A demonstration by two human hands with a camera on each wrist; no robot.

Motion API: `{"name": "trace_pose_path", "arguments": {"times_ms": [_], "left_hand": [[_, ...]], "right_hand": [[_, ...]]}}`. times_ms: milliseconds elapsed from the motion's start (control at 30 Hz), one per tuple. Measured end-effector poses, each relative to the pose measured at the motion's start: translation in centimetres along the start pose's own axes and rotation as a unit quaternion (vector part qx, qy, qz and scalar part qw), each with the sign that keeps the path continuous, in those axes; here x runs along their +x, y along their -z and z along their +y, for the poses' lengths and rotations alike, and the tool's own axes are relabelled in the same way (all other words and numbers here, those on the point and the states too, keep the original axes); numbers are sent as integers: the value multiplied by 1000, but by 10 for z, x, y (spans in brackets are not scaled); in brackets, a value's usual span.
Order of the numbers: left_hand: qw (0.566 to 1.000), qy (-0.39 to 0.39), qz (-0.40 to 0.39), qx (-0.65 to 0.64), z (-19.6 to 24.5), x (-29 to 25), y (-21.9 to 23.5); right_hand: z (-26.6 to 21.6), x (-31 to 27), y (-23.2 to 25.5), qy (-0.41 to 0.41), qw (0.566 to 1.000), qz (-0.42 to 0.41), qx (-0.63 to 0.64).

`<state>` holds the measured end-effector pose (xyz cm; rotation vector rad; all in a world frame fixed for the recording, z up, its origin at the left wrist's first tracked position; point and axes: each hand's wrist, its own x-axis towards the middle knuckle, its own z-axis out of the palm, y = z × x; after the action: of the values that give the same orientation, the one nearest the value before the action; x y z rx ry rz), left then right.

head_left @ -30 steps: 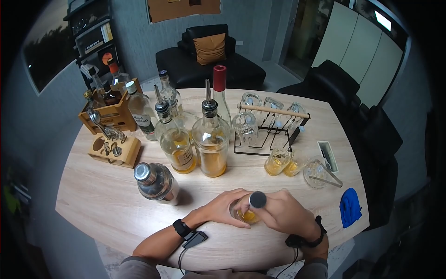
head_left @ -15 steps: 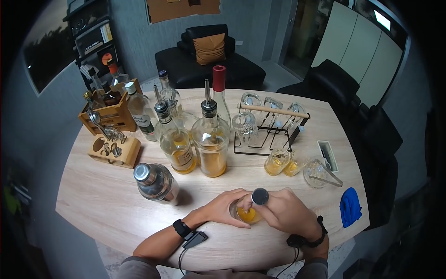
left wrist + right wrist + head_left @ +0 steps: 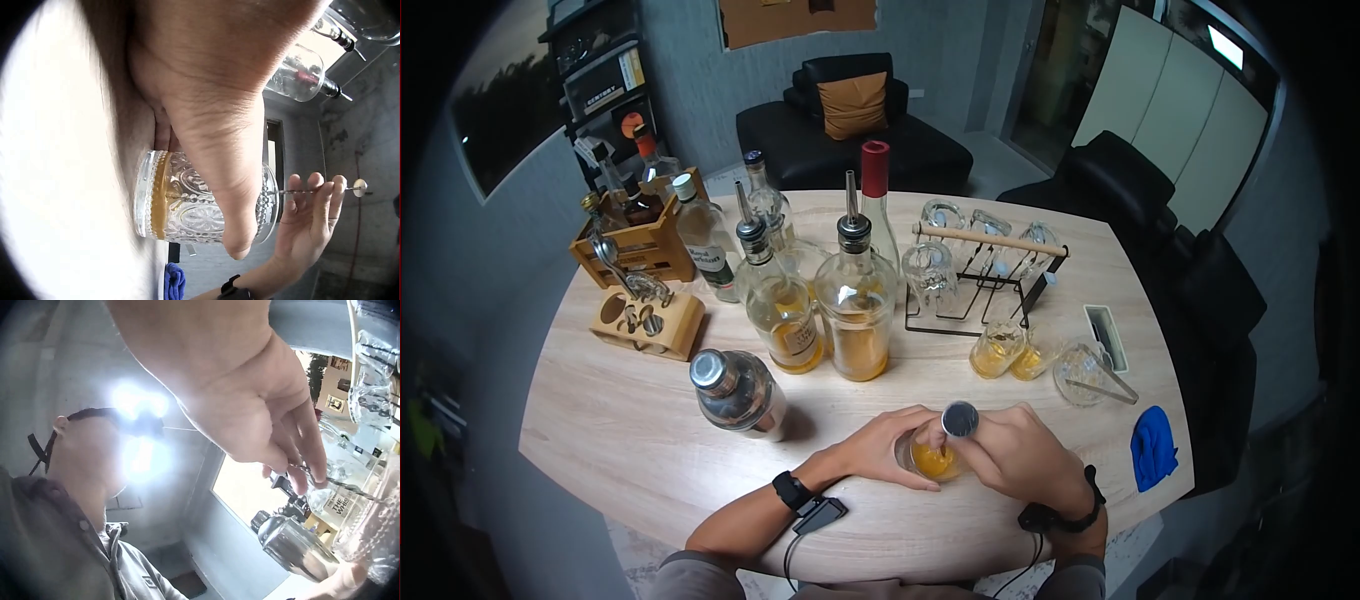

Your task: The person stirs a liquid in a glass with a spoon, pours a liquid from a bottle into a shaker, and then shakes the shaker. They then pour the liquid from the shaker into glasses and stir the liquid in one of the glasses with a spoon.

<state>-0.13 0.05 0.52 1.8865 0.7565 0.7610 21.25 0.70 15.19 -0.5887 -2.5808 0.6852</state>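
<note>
My left hand (image 3: pixel 890 448) curls round a patterned glass (image 3: pixel 194 219) near the front edge of the table. A shallow layer of amber liquid (image 3: pixel 933 461) lies in its bottom. From the right, my right hand (image 3: pixel 1018 455) pinches the thin twisted shaft of a bar spoon (image 3: pixel 350 487) over the rim. The spoon's round disc end (image 3: pixel 960 419) sticks up above the fingers, and its lower end reaches down into the glass. In the left wrist view, the left thumb crosses the glass's side and hides part of the pattern.
A metal shaker (image 3: pixel 737 395) stands left of the hands. Behind are bottles with pourers (image 3: pixel 855 315), a wooden tool stand (image 3: pixel 685 330) and a bottle crate (image 3: pixel 650 255). To the right are a glass rack (image 3: pixel 960 330), two glasses of amber drink (image 3: pixel 997 352), tongs (image 3: pixel 1105 390) on a bowl, and blue cloth (image 3: pixel 1153 450).
The bar spoon's disc end has shifted slightly away from me and to the right, with small movements of the right fingers. The left hand and the glass stay in place.
</note>
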Motion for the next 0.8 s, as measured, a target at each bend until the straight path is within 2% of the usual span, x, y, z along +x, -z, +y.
{"name": "trace_pose_path", "arguments": {"times_ms": [33,67,100,133,167,233,267,333,367,400,467,533,633,767,800], "left_hand": [[1000,-1,1,-1,-1,1,0],[999,-36,16,7,-2,3,-1],[997,-70,31,16,-4,4,-2],[997,-70,32,15,-6,5,-2],[997,-74,34,8,-8,5,-3],[996,-77,36,1,-9,3,-3],[998,-61,31,-5,-7,3,-3],[999,-46,27,-11,-4,1,-2],[999,-28,15,-4,-2,1,-1],[1000,-10,3,4,-1,1,0],[999,-32,15,13,-3,2,-1],[998,-53,27,21,-7,4,-2],[997,-73,24,-4,-7,4,-2],[999,-32,18,-10,-2,1,-2],[1000,-7,8,-11,-2,0,-2]], "right_hand": [[-2,-1,4,-20,999,-30,-4],[-2,-1,3,-20,999,-32,-5],[-2,-2,2,-9,998,-65,-2],[-2,-3,1,2,995,-97,1],[-1,-1,-1,2,995,-97,2],[0,1,-7,17,998,-41,37],[2,1,-8,17,998,-41,38],[4,3,-8,9,1000,16,8],[3,2,-6,10,1000,16,8],[2,-1,-1,-22,1000,-9,3],[-1,-2,3,-55,998,-36,-4],[-2,-1,2,10,997,-70,16],[3,1,-13,21,997,-28,66],[4,3,-8,28,998,12,49],[1,1,-2,-27,999,-12,32]]}}
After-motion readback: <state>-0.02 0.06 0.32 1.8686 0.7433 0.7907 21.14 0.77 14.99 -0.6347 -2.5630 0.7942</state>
